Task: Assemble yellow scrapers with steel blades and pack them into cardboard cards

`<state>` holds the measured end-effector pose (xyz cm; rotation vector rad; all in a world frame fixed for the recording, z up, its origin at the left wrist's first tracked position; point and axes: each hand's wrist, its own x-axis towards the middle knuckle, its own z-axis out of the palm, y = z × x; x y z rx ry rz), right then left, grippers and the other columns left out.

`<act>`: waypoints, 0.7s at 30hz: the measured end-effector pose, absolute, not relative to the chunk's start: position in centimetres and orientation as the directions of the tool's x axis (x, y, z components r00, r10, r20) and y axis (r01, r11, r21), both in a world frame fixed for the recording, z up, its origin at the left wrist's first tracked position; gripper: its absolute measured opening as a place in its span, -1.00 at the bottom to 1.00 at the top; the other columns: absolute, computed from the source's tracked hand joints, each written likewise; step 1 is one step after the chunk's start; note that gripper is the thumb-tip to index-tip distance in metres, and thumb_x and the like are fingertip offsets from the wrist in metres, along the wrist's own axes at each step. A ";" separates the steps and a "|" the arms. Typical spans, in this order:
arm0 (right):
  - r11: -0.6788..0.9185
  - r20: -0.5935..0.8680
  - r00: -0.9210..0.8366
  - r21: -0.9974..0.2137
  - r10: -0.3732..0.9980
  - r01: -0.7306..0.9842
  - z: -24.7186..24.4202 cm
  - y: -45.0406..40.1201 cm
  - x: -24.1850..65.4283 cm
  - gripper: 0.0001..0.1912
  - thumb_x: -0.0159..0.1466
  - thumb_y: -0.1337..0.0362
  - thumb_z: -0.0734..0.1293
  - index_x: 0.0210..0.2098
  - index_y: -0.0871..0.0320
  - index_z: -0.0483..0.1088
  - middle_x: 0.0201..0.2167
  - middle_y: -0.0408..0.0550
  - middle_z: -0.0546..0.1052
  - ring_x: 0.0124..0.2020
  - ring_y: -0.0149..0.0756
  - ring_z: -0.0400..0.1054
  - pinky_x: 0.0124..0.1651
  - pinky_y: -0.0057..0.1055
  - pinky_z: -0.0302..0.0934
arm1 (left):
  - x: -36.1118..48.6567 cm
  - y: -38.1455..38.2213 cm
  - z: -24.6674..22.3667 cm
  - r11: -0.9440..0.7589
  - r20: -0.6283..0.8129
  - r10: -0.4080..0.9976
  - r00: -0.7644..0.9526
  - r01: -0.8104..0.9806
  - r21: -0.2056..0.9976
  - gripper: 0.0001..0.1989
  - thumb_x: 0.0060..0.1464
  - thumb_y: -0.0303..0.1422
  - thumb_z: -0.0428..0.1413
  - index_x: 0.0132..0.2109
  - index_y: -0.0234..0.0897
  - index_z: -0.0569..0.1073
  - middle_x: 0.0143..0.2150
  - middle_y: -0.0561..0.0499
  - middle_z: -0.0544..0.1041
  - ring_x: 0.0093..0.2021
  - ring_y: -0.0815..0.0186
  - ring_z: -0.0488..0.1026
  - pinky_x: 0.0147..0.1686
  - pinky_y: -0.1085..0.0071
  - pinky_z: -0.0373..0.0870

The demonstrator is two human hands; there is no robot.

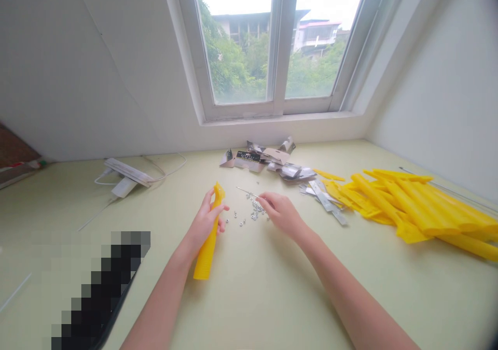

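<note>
Landmark: the loose scatter of small silvery metal hardware (pixel 254 215) on the pale green tabletop (pixel 249 303).

Nearest: long black object (pixel 103 293), mostly pixelated, toward the viewer and well left of the hardware; can't tell what it is.

Left hand (pixel 203 221), just left of the hardware: fingers wrapped round a long yellow plastic tube-shaped piece (pixel 205 261), tilted, narrow tip pointing away.

Right hand (pixel 282 214), at the hardware's right edge: fingertips pinched together on a thin metal rod (pixel 246 191) that reaches left across the hardware's far side. Grip end hidden in the hand.

Right of the hardware: flat grey metal strips (pixel 326 200), then a heap of yellow plastic pieces (pixel 416 205) well beyond them.

Left and farther: white power strip (pixel 127 170) with cables. Behind the hardware: crumpled black-and-silver packaging (pixel 251 161), then the white-framed window (pixel 278 54).
</note>
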<state>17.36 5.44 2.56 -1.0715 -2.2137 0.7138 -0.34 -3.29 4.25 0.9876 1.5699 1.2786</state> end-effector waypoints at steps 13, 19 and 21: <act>0.644 0.351 -0.603 -0.666 0.716 0.377 3.2 4.5 17.0 -0.73 0.27 0.20 0.09 -0.30 0.13 0.37 -0.41 -0.09 0.41 -0.45 -0.40 0.26 -0.37 -0.45 0.12 | -0.2 -3.2 4.1 0.161 -0.150 0.965 -0.215 0.035 0.986 -0.60 0.05 -0.24 -0.05 0.03 -0.01 0.05 -0.18 0.04 0.33 -0.71 0.62 0.21 -0.70 0.57 0.13; 0.648 0.355 -0.612 -0.671 0.707 0.359 3.2 4.6 17.3 -0.74 0.27 0.20 0.10 -0.29 0.12 0.37 -0.42 -0.11 0.40 -0.43 -0.41 0.27 -0.37 -0.47 0.12 | 0.3 -3.6 4.8 0.144 -0.127 0.967 -0.219 0.061 0.988 -0.63 0.07 -0.27 -0.07 0.04 -0.05 0.06 -0.14 -0.01 0.34 -0.69 0.61 0.21 -0.68 0.56 0.15; 0.648 0.354 -0.614 -0.672 0.705 0.357 3.3 4.6 17.3 -0.74 0.26 0.20 0.10 -0.30 0.12 0.37 -0.43 -0.11 0.40 -0.44 -0.41 0.27 -0.37 -0.47 0.11 | 0.3 -3.6 4.8 0.138 -0.121 0.968 -0.218 0.064 0.988 -0.64 0.07 -0.27 -0.07 0.03 -0.06 0.08 -0.11 -0.03 0.34 -0.68 0.61 0.22 -0.67 0.57 0.15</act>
